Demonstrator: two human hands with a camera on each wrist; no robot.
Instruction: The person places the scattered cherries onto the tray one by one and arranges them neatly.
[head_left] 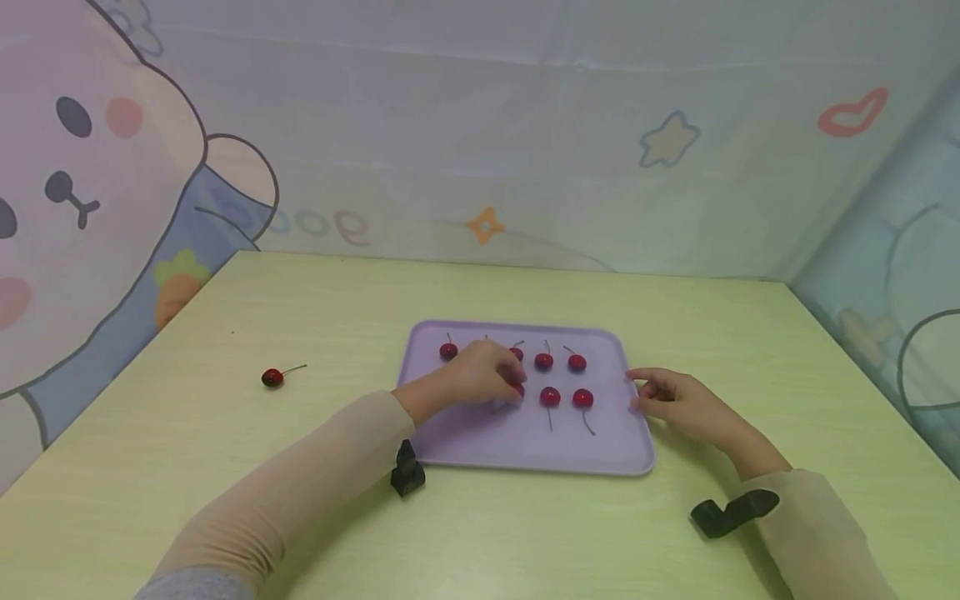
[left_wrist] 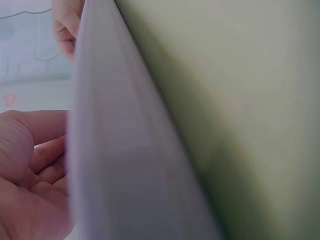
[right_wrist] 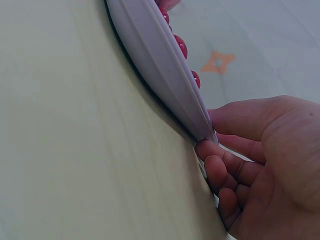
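Observation:
A shallow purple tray (head_left: 480,446) lies on the table, bearing red cherries with stems. Several form a back row, one of them this cherry (head_left: 543,362); two in front, including the cherry (head_left: 582,398), have stems toward me. Reaching over the tray, my left hand (head_left: 483,372) pinches a cherry (head_left: 519,390) between thumb and fingers, partly covering it and the back row. The tray's right rim is held by my right hand (head_left: 686,404); in the right wrist view its thumb and fingers (right_wrist: 215,167) meet at the rim. The tray wall (left_wrist: 120,125) hides the left fingertips in the left wrist view.
A single cherry (head_left: 273,377) with its stem lies on the table (head_left: 337,317), left of the tray. A printed cloth (head_left: 450,125) hangs behind the table. Each wrist wears a black mount, such as the left mount (head_left: 407,472).

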